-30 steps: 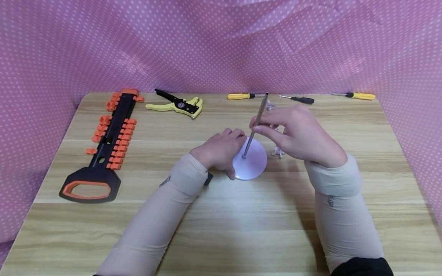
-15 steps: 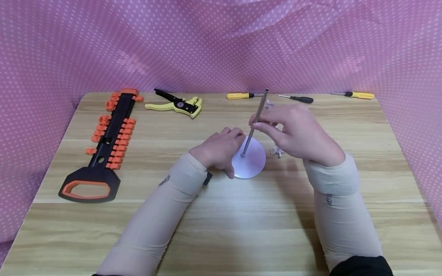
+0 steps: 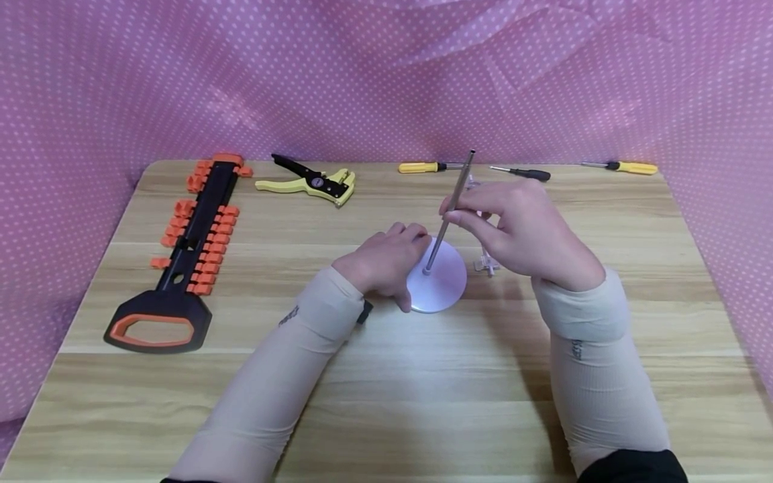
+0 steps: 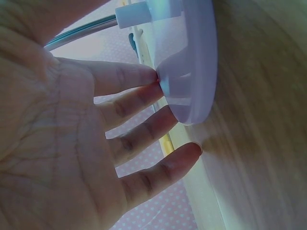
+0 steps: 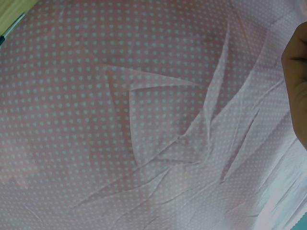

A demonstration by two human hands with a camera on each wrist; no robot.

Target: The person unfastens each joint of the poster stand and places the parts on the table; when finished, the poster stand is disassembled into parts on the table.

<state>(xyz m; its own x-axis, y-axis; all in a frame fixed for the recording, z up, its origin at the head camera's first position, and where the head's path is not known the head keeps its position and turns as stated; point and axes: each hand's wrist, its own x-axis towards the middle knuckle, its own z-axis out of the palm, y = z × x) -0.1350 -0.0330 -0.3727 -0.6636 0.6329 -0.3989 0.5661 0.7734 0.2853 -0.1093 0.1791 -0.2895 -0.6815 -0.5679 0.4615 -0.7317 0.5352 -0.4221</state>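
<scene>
A round white base (image 3: 443, 285) lies flat on the table near the middle, with a small raised socket at its centre. A slim metal rod (image 3: 457, 191) leans up out of that socket. My right hand (image 3: 513, 225) pinches the rod partway up between thumb and fingertips. My left hand (image 3: 386, 261) grips the base's left side, thumb at the near edge and fingers at the far edge. In the left wrist view several fingertips (image 4: 151, 74) meet the rim of the base, while the little finger stays off it. The right wrist view shows mostly cloth and a bit of hand.
Clear plastic pieces (image 3: 486, 265) lie beside the base, partly behind my right hand. A black and orange rack (image 3: 199, 221) lies left, yellow wire strippers (image 3: 320, 184) behind. Along the back are yellow screwdrivers (image 3: 419, 168) and a black one (image 3: 528, 174). A small black object (image 3: 365, 312) sits by my left wrist.
The rod's top has risen slightly and moved a little to the right, with my right fingers still pinching it. My left hand and the base stay in place.
</scene>
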